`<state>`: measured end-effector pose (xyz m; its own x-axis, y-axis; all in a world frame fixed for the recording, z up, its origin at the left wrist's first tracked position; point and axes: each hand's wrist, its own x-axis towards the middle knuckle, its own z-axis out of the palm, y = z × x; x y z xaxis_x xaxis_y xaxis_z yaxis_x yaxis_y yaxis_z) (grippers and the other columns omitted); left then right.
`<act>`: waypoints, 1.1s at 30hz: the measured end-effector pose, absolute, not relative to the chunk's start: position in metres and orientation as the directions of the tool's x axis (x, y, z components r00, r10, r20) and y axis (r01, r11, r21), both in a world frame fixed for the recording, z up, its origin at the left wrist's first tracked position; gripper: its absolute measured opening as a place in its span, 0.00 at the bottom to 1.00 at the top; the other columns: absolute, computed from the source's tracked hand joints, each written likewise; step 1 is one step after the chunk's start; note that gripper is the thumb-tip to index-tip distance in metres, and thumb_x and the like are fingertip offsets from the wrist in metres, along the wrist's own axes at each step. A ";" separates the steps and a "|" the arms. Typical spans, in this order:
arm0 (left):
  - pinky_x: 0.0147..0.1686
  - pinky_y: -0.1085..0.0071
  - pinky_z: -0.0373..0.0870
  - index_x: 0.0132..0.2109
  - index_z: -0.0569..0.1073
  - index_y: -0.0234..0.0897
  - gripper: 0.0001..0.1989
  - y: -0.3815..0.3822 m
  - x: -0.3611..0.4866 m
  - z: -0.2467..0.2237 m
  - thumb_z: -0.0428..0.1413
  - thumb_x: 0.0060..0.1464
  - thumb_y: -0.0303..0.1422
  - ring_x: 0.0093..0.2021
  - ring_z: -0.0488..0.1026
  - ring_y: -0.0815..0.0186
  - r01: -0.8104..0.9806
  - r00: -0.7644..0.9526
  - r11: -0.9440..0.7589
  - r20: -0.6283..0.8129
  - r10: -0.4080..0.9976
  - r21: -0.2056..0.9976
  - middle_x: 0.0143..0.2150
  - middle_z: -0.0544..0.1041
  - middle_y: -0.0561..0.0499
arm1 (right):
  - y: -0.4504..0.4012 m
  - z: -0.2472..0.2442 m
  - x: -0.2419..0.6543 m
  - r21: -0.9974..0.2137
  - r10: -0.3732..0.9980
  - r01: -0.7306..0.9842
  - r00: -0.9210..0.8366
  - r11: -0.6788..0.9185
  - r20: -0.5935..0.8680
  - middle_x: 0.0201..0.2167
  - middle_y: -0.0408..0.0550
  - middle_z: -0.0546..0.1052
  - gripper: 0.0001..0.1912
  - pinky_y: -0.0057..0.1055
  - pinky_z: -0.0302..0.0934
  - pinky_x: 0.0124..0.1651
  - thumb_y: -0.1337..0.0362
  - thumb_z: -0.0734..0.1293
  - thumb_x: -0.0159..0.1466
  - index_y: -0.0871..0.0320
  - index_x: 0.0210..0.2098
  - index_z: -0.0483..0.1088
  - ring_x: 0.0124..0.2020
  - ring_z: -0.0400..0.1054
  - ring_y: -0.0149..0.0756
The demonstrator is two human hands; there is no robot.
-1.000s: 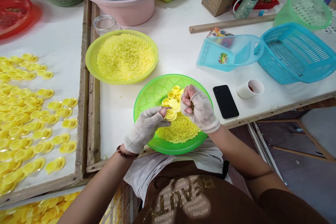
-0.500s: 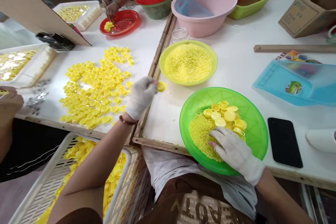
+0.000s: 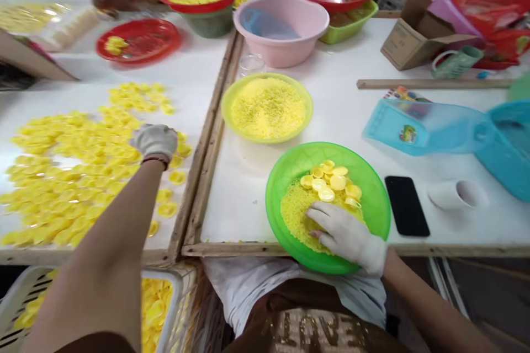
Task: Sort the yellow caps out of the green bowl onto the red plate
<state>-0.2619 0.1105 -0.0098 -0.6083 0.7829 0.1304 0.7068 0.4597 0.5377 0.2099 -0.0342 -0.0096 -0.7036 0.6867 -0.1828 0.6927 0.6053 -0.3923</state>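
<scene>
two white-topped work tables (image 3: 215, 94) stood side by side, their wooden edge frames (image 3: 209, 143) running together down the middle under even indoor light, with a dark floor (image 3: 455, 281) showing past the near right corner.

The green bowl (image 3: 375, 204) is smooth, glossy plastic. The cloth glove (image 3: 345, 237) looks matt, and the table frame (image 3: 194, 187) is rough bare wood
</scene>
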 end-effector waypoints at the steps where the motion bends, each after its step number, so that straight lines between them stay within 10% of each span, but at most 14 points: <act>1: 0.65 0.33 0.44 0.28 0.69 0.33 0.11 0.111 -0.255 -0.010 0.61 0.55 0.32 0.63 0.59 0.41 0.726 -0.589 0.425 0.169 0.791 0.540 0.41 0.73 0.47 | -0.034 -0.007 0.207 -0.362 0.667 0.697 -0.710 0.619 -0.228 0.52 0.58 0.75 0.14 0.45 0.67 0.53 0.62 0.65 0.69 0.59 0.52 0.72 0.50 0.71 0.48; 6: 0.61 0.49 0.63 0.40 0.78 0.43 0.03 0.088 -0.160 0.006 0.60 0.58 0.31 0.58 0.69 0.47 0.794 -0.144 -0.159 0.436 0.888 0.587 0.47 0.76 0.47 | -0.031 -0.008 0.197 -0.298 0.574 0.687 -0.722 0.663 -0.385 0.42 0.58 0.78 0.15 0.43 0.65 0.47 0.59 0.59 0.73 0.61 0.47 0.73 0.43 0.73 0.48; 9: 0.55 0.57 0.70 0.40 0.79 0.38 0.05 0.055 -0.069 0.016 0.57 0.58 0.28 0.47 0.75 0.56 0.625 0.212 -0.373 0.312 0.926 0.685 0.43 0.78 0.45 | -0.035 -0.016 0.196 -0.328 0.581 0.714 -0.697 0.619 -0.421 0.36 0.57 0.80 0.16 0.38 0.62 0.38 0.57 0.58 0.74 0.59 0.44 0.74 0.35 0.74 0.44; 16: 0.38 0.71 0.71 0.21 0.68 0.34 0.13 0.066 0.054 -0.012 0.57 0.50 0.18 0.43 0.82 0.57 0.743 0.314 -0.155 -0.135 0.940 0.651 0.32 0.81 0.42 | -0.029 -0.015 0.209 -0.691 0.756 0.682 -0.577 0.240 -0.307 0.28 0.48 0.76 0.19 0.34 0.61 0.35 0.53 0.59 0.73 0.55 0.30 0.68 0.30 0.68 0.37; 19: 0.31 0.77 0.64 0.17 0.63 0.35 0.17 0.069 0.050 -0.010 0.58 0.49 0.22 0.44 0.80 0.62 0.735 0.244 -0.075 -0.159 0.957 0.674 0.26 0.78 0.49 | -0.018 -0.007 0.219 -0.921 0.858 0.312 -0.379 -0.233 -0.346 0.24 0.42 0.68 0.18 0.31 0.57 0.26 0.49 0.64 0.70 0.54 0.31 0.67 0.23 0.60 0.33; 22: 0.26 0.80 0.61 0.20 0.66 0.35 0.14 0.058 0.038 -0.001 0.61 0.49 0.27 0.41 0.80 0.63 0.690 0.211 -0.026 -0.167 0.963 0.724 0.24 0.76 0.51 | -0.006 -0.002 0.229 -0.815 0.823 -0.199 -0.313 -0.544 -0.474 0.22 0.39 0.62 0.15 0.27 0.55 0.21 0.51 0.68 0.66 0.53 0.30 0.66 0.19 0.55 0.29; 27: 0.26 0.76 0.71 0.38 0.75 0.33 0.11 0.027 0.023 0.005 0.65 0.53 0.34 0.26 0.74 0.70 0.137 0.303 0.267 -0.297 0.905 0.954 0.31 0.77 0.50 | 0.009 0.005 0.233 -0.628 0.796 -0.494 -0.301 -0.601 -0.525 0.22 0.35 0.58 0.12 0.20 0.49 0.16 0.61 0.70 0.63 0.54 0.30 0.63 0.16 0.49 0.23; 33: 0.33 0.71 0.74 0.36 0.79 0.31 0.17 -0.001 0.029 -0.003 0.71 0.45 0.40 0.31 0.72 0.70 -0.294 0.323 0.507 -0.415 0.851 0.810 0.33 0.75 0.50 | 0.011 0.035 0.199 -0.713 0.928 -0.609 -0.113 -0.346 -0.354 0.20 0.33 0.59 0.20 0.20 0.46 0.16 0.52 0.73 0.64 0.54 0.30 0.61 0.15 0.50 0.22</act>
